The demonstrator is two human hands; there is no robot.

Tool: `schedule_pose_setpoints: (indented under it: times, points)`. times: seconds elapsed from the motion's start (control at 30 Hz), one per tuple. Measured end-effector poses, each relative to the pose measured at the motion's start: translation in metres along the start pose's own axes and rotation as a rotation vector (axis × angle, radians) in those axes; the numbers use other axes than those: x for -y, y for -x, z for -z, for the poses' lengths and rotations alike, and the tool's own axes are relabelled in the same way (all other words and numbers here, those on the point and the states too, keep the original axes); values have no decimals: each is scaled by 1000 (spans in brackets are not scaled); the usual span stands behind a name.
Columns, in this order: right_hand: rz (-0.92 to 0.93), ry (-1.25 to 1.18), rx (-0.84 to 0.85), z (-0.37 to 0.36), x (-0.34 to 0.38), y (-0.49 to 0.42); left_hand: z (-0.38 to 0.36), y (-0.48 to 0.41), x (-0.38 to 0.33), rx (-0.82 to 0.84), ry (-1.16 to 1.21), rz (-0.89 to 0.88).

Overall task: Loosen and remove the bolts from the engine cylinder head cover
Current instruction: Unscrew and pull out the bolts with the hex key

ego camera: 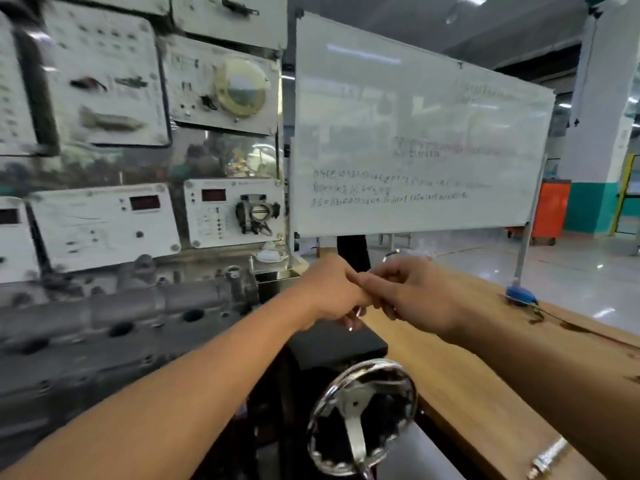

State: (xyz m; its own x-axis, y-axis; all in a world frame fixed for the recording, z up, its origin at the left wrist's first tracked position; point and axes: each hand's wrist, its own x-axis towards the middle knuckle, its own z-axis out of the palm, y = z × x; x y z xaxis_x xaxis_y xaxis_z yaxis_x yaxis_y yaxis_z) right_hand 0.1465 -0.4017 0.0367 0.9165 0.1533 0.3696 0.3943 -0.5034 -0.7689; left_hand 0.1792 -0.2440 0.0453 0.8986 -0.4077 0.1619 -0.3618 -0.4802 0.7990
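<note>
The grey engine cylinder head cover (114, 327) lies at the left, blurred, with dark round holes along its top. My left hand (329, 292) and my right hand (415, 289) meet in mid-air to the right of it, above a black block. Both have their fingers closed around a slim shiny metal tool (356, 313). Its ends show above the right hand and below the left fingers. Most of the tool is hidden, so I cannot tell its kind. No bolt can be made out on the cover.
A chrome handwheel (360, 417) sits below the hands on the black stand (339, 344). A wooden bench (467, 375) runs along the right, with a blue object (519, 296) and a metal fitting (550, 459). Instrument panels (104, 223) stand behind the engine, and a whiteboard (415, 140) beyond.
</note>
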Motion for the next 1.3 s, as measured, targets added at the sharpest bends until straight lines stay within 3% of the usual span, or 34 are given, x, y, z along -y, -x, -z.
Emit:
schedule_pose_setpoints:
  times: [0.23, 0.4, 0.67, 0.8, 0.9, 1.07, 1.3]
  points:
    - [161, -232, -23, -114, 56, -74, 114, 61, 50, -264, -64, 102]
    - [271, -306, 102, -183, 96, -99, 187, 105, 71, -370, -107, 136]
    - [530, -262, 120, -292, 201, -148, 297, 170, 108, -527, -193, 141]
    - [636, -216, 153, -341, 225, -168, 341, 191, 136, -551, -379, 157]
    - [671, -238, 142, -372, 229, -179, 362, 195, 150, -566, -483, 183]
    - [685, -270, 120, -411, 222, -187, 363, 189, 182, -698, -445, 227]
    - [681, -404, 148, -416, 221, -191, 353, 191, 194, -889, -493, 243]
